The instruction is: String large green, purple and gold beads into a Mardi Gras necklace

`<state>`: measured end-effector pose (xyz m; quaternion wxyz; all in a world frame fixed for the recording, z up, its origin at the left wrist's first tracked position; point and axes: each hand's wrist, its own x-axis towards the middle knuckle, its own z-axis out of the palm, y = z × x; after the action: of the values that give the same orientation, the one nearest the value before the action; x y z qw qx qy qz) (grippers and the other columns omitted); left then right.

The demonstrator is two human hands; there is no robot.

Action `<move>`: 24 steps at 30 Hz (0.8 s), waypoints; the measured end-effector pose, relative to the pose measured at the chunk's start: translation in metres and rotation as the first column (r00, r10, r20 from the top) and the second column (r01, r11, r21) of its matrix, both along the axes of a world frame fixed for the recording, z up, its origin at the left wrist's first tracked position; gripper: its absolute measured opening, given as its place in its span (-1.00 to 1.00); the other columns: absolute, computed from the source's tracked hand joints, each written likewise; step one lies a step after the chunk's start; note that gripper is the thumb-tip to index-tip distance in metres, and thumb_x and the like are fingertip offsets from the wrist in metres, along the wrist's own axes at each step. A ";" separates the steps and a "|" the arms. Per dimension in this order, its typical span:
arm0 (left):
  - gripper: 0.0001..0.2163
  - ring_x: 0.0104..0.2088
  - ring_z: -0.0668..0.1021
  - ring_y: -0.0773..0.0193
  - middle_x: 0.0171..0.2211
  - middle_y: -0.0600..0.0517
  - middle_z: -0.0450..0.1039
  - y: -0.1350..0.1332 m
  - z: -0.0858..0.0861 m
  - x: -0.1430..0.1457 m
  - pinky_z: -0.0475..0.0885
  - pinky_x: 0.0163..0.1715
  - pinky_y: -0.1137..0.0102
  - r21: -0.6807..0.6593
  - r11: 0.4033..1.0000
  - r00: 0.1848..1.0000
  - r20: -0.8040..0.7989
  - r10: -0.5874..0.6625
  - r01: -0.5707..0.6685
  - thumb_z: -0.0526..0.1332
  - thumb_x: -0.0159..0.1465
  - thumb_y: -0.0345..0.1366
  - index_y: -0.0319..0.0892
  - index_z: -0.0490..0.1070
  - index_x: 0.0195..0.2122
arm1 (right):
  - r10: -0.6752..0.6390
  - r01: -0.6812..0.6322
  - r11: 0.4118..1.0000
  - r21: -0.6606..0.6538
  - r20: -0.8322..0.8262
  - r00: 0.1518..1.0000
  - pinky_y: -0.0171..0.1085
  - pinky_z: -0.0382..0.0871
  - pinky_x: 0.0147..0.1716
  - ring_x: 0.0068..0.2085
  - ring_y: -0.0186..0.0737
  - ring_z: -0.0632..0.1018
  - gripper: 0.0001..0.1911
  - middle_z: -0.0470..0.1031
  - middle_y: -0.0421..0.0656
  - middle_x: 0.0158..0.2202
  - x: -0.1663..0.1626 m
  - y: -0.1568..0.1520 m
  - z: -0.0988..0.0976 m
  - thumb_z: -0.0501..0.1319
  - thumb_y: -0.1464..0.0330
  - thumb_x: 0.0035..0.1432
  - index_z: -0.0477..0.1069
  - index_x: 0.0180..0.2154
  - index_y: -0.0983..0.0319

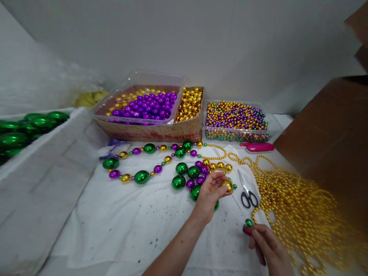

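My left hand (209,197) pinches a shiny gold bead (227,187) in its fingertips. Lower right, my right hand (267,245) grips a thin needle tool by its red and black handle (247,230). A green bead (248,222) sits on the needle next to the handle, and the thin shaft (238,205) reaches up to the gold bead; whether its tip is inside cannot be made out. Around my left hand lie large green beads (178,182), purple beads (190,184) and a few gold beads (220,166). Black-handled scissors (248,196) rest open beside the needle.
A bead necklace (142,176) loops across the white cloth (115,218). Behind stand a cardboard box (149,132) with purple and gold beads and a clear tub (238,134) of small mixed beads. Gold bead strands (304,207) pile at right, near a pink-handled tool (260,147).
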<state>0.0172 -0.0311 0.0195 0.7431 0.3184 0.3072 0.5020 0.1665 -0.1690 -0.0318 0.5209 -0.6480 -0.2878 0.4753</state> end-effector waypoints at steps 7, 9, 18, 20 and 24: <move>-0.61 -0.12 0.47 0.21 -0.16 -0.04 0.38 -0.007 0.008 0.000 0.41 -0.14 0.32 0.142 0.990 1.000 -0.016 -0.005 0.007 0.37 0.03 -0.45 -0.18 0.34 -0.11 | 0.058 -0.058 0.998 0.025 -0.026 0.998 -0.45 -0.10 -0.74 -0.71 -0.52 0.14 -0.61 0.38 -0.22 -0.59 0.008 0.000 -0.019 0.27 0.03 0.02 0.45 -0.35 0.24; -0.62 -0.13 0.47 0.22 -0.17 -0.03 0.38 -0.008 0.010 0.000 0.41 -0.14 0.33 0.139 0.990 1.000 -0.006 -0.004 0.005 0.37 0.02 -0.45 -0.18 0.34 -0.13 | 0.076 -0.075 0.997 0.025 -0.036 0.996 -0.45 -0.09 -0.74 -0.71 -0.52 0.15 -0.61 0.38 -0.22 -0.58 0.012 0.001 -0.021 0.27 0.03 0.01 0.45 -0.35 0.24; -0.73 -0.30 0.52 0.28 -0.29 -0.01 0.46 -0.008 0.008 -0.005 0.43 -0.27 0.38 0.005 0.998 0.996 -0.063 0.062 -0.062 0.37 0.04 -0.32 -0.23 0.39 -0.24 | 0.120 -0.121 0.992 -0.029 -0.027 0.992 -0.44 -0.05 -0.75 -0.71 -0.48 0.18 -0.56 0.38 -0.21 -0.60 0.013 0.004 -0.015 0.30 0.00 -0.05 0.46 -0.36 0.26; -0.73 -0.35 0.53 0.29 -0.33 -0.02 0.50 -0.007 0.005 -0.006 0.43 -0.28 0.38 -0.018 0.997 0.993 -0.089 0.079 -0.081 0.37 0.05 -0.28 -0.24 0.41 -0.25 | 0.069 -0.069 0.998 -0.008 -0.042 0.997 -0.45 -0.12 -0.74 -0.72 -0.51 0.13 -0.59 0.36 -0.23 -0.61 0.005 0.004 -0.013 0.29 0.02 -0.02 0.45 -0.35 0.25; -0.70 -0.36 0.54 0.28 -0.34 -0.01 0.51 -0.004 0.002 -0.008 0.44 -0.29 0.36 -0.056 0.991 0.988 -0.109 0.112 -0.119 0.39 0.02 -0.24 -0.23 0.42 -0.27 | 0.056 -0.056 0.998 0.000 -0.003 0.998 -0.45 -0.14 -0.75 -0.72 -0.49 0.13 -0.60 0.33 -0.25 -0.63 -0.006 0.003 -0.003 0.28 0.03 -0.01 0.45 -0.34 0.25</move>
<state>0.0096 -0.0349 0.0212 0.7050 0.3029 0.3796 0.5168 0.1601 -0.1658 -0.0347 0.5077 -0.6390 -0.3053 0.4906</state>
